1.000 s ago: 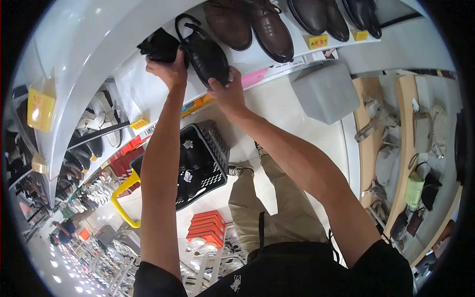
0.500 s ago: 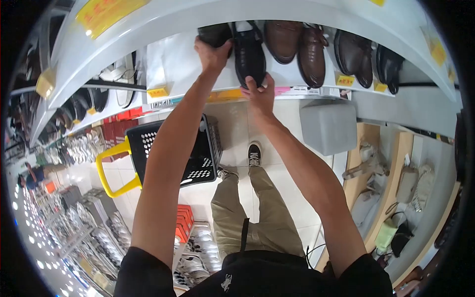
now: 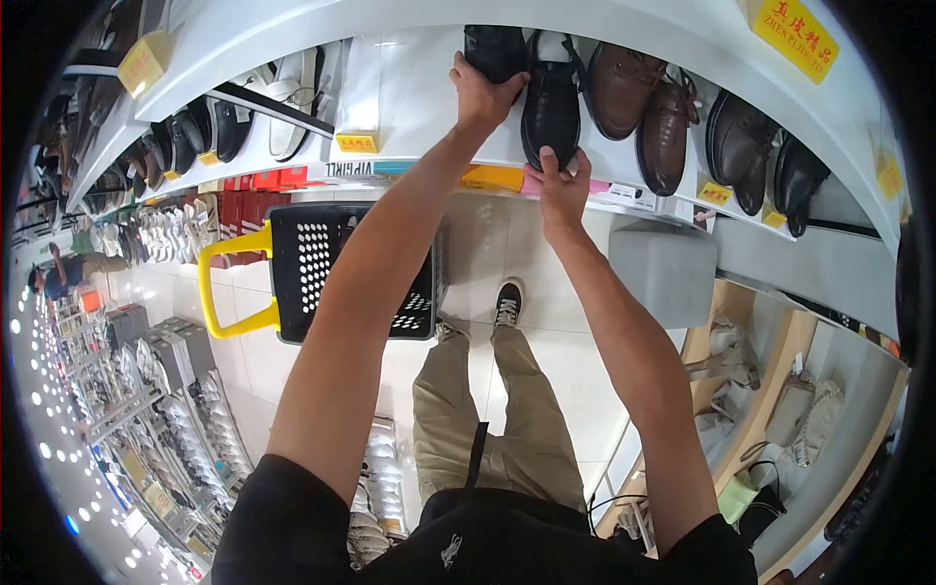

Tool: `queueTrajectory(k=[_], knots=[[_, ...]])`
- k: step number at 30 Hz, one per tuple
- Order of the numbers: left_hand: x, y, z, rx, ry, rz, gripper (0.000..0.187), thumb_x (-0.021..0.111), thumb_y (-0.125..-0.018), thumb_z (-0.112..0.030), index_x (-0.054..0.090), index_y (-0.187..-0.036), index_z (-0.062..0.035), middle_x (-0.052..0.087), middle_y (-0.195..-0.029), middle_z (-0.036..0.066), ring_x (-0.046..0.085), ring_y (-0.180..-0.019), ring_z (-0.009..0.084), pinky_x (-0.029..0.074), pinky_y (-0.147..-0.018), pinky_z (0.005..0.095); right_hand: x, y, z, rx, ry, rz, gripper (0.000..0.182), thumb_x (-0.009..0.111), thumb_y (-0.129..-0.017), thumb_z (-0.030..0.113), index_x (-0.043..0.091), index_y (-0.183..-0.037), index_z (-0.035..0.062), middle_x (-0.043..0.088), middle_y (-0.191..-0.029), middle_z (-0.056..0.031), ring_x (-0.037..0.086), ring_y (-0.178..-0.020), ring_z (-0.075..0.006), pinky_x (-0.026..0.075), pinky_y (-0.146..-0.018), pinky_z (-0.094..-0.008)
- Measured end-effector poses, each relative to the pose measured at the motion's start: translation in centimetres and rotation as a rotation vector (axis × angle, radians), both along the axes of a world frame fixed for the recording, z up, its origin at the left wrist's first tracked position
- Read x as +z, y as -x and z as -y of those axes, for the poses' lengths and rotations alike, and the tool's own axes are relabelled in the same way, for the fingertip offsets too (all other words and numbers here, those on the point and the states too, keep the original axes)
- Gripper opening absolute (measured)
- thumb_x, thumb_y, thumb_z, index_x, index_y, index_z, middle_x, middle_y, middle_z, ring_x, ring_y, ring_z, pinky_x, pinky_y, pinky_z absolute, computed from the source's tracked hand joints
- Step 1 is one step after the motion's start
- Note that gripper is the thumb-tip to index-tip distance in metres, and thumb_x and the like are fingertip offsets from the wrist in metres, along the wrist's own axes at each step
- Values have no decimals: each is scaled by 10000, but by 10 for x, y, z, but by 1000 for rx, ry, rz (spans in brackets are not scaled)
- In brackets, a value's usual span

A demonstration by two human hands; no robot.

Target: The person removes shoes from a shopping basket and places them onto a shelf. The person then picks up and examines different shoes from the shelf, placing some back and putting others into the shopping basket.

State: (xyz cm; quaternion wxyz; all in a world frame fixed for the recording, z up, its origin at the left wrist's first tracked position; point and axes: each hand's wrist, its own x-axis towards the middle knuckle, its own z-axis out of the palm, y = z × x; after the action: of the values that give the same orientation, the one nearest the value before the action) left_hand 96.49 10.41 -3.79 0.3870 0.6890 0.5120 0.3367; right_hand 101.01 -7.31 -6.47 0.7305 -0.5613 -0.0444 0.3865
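On the white shelf (image 3: 414, 88), two black leather shoes lie side by side with their toes toward me. My left hand (image 3: 487, 97) is wrapped around the toe of the left black shoe (image 3: 494, 49), whose heel part is hidden under the shelf above. At the front edge, my right hand (image 3: 564, 190) grips the toe of the right black shoe (image 3: 551, 107), which has pale lining showing at its opening. Immediately to the right stands a pair of brown shoes, one lace-up shoe (image 3: 665, 141) nearer me and another brown shoe (image 3: 621, 88) farther back.
Dark brown shoes (image 3: 736, 136) and black shoes (image 3: 799, 180) continue along the shelf, with yellow price tags (image 3: 358, 142) on its edge. A black basket (image 3: 317, 263) with a yellow handle (image 3: 205, 292) stands on the floor. A grey box (image 3: 663, 278) sits below the shelf, and bags (image 3: 790, 409) fill a rack at right.
The view has shifted, so the shelf and shoes appear farther right. Both hands keep their hold on the two black shoes, which show little movement on the shelf.
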Motion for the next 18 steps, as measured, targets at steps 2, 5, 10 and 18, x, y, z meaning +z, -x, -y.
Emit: queueTrajectory(k=[2,5,10,18], knots=[[-3,4,4,-16,-7,-3,1177,908,-687,-294,125,-1454,134,347,-1357,347,447,-1232,494,415,-1074,454,2,1,1,-12,-19,12,774,730,-924,188,215,-1469,-1,575,-1195,-216,703,-910,-300,610,-845,-370],[-12,12,9,-33,-62,-18,1128,891,-706,-274,151,-1454,133,374,-1354,343,448,-1244,486,405,-1082,466,9,2,-5,-18,-34,2,757,706,-941,178,200,-1473,-5,556,-1195,-216,700,-891,-296,612,-835,-362],[-21,17,14,-35,-98,-18,1063,870,-722,-246,197,-1448,142,413,-1342,325,456,-1250,473,400,-1087,471,-1,-2,-13,-49,-22,-41,756,696,-946,159,176,-1476,20,560,-1182,-221,704,-854,-304,615,-821,-381],[-26,30,27,-60,-200,0,1034,833,-737,-213,185,-1448,165,432,-1309,333,449,-1230,505,406,-1069,478,-8,-14,-23,-50,-6,-36,749,749,-909,165,231,-1436,40,544,-1243,-221,702,-821,-336,626,-764,-415]])
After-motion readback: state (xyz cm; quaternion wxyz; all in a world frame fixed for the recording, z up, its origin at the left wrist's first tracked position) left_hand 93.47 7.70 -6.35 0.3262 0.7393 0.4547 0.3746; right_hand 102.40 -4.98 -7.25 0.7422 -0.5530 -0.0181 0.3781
